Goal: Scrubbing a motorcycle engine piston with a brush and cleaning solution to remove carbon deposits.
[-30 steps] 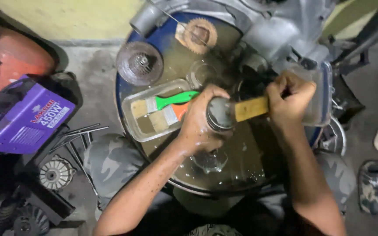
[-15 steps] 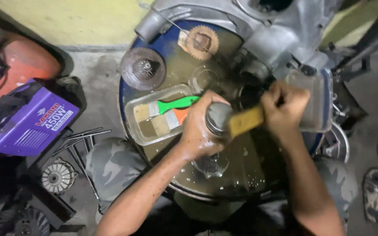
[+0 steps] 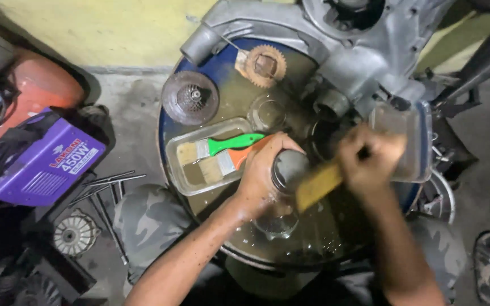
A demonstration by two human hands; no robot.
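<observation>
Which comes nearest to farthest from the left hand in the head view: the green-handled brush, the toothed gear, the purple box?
Measured from the left hand:
1. Green-handled brush, in the clear tray right beside the hand, toward the image left.
2. Toothed gear, at the drum top's far edge, by the grey engine casing.
3. Purple box, off the drum, on the floor far toward the image left.

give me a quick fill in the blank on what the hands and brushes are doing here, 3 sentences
1. The left hand grips a round grey metal part while the right hand works a ____ with a yellow handle against it.
2. Two spare brushes lie in a clear tray; one has a green handle, the other an ____ one.
3. The purple box lies on the floor to the ____ of the drum top.

Missing words: brush; orange; left
</observation>
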